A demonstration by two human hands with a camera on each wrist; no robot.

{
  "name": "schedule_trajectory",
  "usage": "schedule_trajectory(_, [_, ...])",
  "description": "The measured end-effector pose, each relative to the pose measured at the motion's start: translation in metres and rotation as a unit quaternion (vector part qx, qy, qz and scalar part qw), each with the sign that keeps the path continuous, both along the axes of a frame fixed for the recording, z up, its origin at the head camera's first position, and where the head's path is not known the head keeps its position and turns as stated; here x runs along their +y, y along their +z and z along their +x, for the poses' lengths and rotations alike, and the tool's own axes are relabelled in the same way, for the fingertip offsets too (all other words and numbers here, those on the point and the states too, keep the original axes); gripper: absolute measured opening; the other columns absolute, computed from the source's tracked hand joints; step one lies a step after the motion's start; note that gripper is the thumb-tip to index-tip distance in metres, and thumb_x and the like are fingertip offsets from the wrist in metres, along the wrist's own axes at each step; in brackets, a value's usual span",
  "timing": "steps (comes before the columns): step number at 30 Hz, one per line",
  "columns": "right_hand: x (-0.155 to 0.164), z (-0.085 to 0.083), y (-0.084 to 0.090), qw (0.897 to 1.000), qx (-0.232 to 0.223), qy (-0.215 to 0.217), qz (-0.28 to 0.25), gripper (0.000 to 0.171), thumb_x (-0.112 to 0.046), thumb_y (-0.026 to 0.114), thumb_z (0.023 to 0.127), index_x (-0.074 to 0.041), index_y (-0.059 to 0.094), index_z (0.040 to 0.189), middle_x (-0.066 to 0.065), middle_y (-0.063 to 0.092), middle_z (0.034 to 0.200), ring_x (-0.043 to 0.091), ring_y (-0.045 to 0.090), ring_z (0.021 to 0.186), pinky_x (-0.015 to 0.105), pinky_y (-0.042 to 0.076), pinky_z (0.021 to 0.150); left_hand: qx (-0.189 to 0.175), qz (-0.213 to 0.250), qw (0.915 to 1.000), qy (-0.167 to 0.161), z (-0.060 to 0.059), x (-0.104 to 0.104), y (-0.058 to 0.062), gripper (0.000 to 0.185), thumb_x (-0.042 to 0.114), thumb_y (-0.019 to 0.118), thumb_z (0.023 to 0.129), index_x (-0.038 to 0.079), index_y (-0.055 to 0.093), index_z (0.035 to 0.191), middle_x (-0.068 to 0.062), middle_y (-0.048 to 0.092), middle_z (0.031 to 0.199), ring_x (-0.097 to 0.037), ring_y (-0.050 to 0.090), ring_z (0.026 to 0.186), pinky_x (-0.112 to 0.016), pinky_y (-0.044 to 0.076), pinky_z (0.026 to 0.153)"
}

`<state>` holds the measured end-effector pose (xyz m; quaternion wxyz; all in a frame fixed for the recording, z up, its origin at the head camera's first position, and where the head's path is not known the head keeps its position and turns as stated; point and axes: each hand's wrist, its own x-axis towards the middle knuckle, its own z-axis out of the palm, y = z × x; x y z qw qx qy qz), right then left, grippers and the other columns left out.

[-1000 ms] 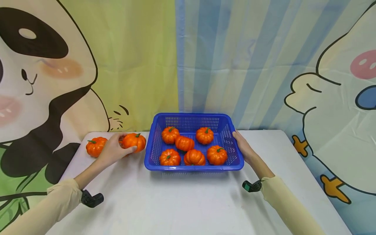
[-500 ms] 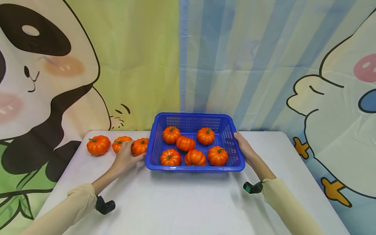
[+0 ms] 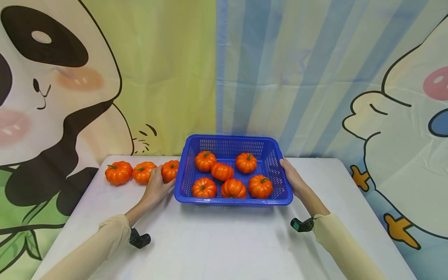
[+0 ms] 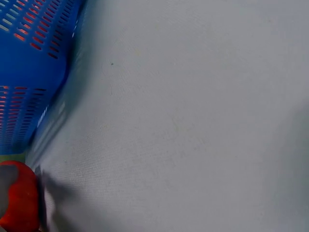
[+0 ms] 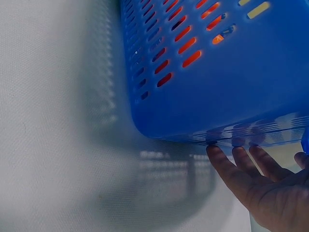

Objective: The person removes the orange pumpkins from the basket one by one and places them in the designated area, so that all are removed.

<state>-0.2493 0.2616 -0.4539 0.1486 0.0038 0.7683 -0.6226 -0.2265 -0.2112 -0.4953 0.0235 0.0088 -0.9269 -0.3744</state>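
A small orange pumpkin (image 3: 170,170) sits on the white table (image 3: 224,241), right beside the left wall of the blue basket (image 3: 182,182). The left hand (image 3: 155,188) rests against this pumpkin, its fingers loosely bent around the near side. Whether they squeeze it cannot be told. Two more pumpkins (image 3: 130,172) lie in a row to the left. The right hand (image 3: 292,179) lies flat against the basket's right wall, fingers (image 5: 241,166) straight and touching the blue plastic. Six pumpkins (image 3: 227,177) sit inside the basket.
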Motion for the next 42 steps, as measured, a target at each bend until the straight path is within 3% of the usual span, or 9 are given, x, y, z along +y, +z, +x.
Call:
schedule_trajectory(8, [0.001, 0.000, 0.000, 1.000, 0.002, -0.001, 0.001, 0.061, -0.050, 0.017, 0.104, -0.027, -0.006, 0.156, 0.021, 0.019, 0.160, 0.038, 0.039, 0.136, 0.021, 0.047, 0.095, 0.014, -0.018, 0.9997, -0.009, 0.007, -0.002, 0.001, 0.092, 0.030, 0.071, 0.088, -0.006, 0.015, 0.151, -0.033, 0.031, 0.146, -0.048, 0.037, 0.134, -0.062, 0.032, 0.111])
schedule_trajectory(14, [0.001, -0.001, -0.001, 1.000, 0.003, -0.003, 0.008, 0.062, -0.050, 0.018, 0.104, -0.025, -0.005, 0.156, 0.020, 0.020, 0.160, 0.038, 0.039, 0.136, 0.025, 0.045, 0.101, 0.024, -0.050, 0.9982, -0.023, 0.030, -0.005, 0.020, 0.086, 0.039, 0.068, 0.088, 0.007, 0.020, 0.153, -0.022, 0.035, 0.148, -0.043, 0.043, 0.129, -0.066, 0.046, 0.092])
schedule_trajectory(17, [0.001, -0.001, -0.001, 1.000, 0.006, -0.002, 0.008, 0.062, -0.050, 0.018, 0.104, -0.025, -0.005, 0.157, 0.020, 0.020, 0.160, 0.039, 0.039, 0.136, 0.037, 0.042, 0.109, 0.029, -0.026, 0.9986, -0.036, 0.043, -0.007, 0.032, 0.082, 0.037, 0.065, 0.091, 0.009, 0.021, 0.153, -0.022, 0.035, 0.147, -0.042, 0.044, 0.129, -0.060, 0.051, 0.090])
schedule_trajectory(20, [0.001, -0.001, -0.002, 1.000, 0.006, 0.001, 0.005, 0.063, -0.051, 0.018, 0.104, -0.025, -0.005, 0.157, 0.021, 0.021, 0.159, 0.040, 0.039, 0.136, 0.042, 0.041, 0.110, 0.037, 0.010, 0.9977, -0.056, 0.055, -0.008, 0.042, 0.078, 0.032, 0.065, 0.092, 0.006, 0.023, 0.152, -0.024, 0.035, 0.148, -0.042, 0.043, 0.132, -0.052, 0.054, 0.090])
schedule_trajectory(27, [0.001, 0.000, -0.001, 1.000, 0.006, 0.001, 0.003, 0.063, -0.051, 0.018, 0.104, -0.025, -0.005, 0.157, 0.022, 0.022, 0.159, 0.040, 0.041, 0.135, 0.031, 0.047, 0.103, 0.034, 0.037, 0.9939, -0.098, 0.081, -0.007, 0.046, 0.073, 0.030, 0.068, 0.091, 0.006, 0.030, 0.149, -0.022, 0.037, 0.147, -0.042, 0.048, 0.129, -0.042, 0.058, 0.085])
schedule_trajectory(31, [0.001, 0.000, -0.002, 1.000, 0.005, 0.000, 0.004, 0.064, -0.052, 0.018, 0.104, -0.024, -0.004, 0.157, 0.021, 0.023, 0.159, 0.039, 0.041, 0.135, 0.035, 0.045, 0.106, 0.043, 0.040, 0.9925, -0.107, 0.088, -0.004, 0.048, 0.070, 0.029, 0.068, 0.091, 0.006, 0.034, 0.148, -0.021, 0.038, 0.147, -0.042, 0.050, 0.126, -0.041, 0.059, 0.083])
schedule_trajectory(35, [0.001, 0.000, -0.002, 1.000, 0.005, -0.001, 0.001, 0.063, -0.051, 0.018, 0.104, -0.024, -0.004, 0.157, 0.022, 0.022, 0.159, 0.040, 0.039, 0.136, 0.046, 0.038, 0.112, 0.082, 0.044, 0.9885, -0.119, 0.092, 0.002, 0.053, 0.061, 0.020, 0.069, 0.090, 0.007, 0.042, 0.143, -0.017, 0.046, 0.142, -0.038, 0.055, 0.122, -0.041, 0.058, 0.082])
schedule_trajectory(40, [0.001, 0.000, -0.002, 1.000, 0.005, -0.004, -0.012, 0.063, -0.050, 0.020, 0.104, -0.024, -0.003, 0.157, 0.022, 0.021, 0.159, 0.041, 0.036, 0.138, 0.054, 0.029, 0.117, 0.171, 0.036, 0.9710, -0.163, 0.092, 0.018, 0.064, 0.049, 0.010, 0.071, 0.087, 0.009, 0.056, 0.133, -0.008, 0.058, 0.131, -0.026, 0.058, 0.118, -0.035, 0.059, 0.083])
schedule_trajectory(42, [0.001, 0.000, -0.002, 1.000, 0.005, -0.001, -0.012, 0.063, -0.050, 0.019, 0.104, -0.024, -0.004, 0.157, 0.022, 0.020, 0.160, 0.041, 0.035, 0.139, 0.054, 0.029, 0.117, 0.182, 0.036, 0.9656, -0.182, 0.091, 0.027, 0.070, 0.047, 0.009, 0.071, 0.087, 0.011, 0.057, 0.132, -0.008, 0.058, 0.131, -0.025, 0.059, 0.116, -0.031, 0.059, 0.081])
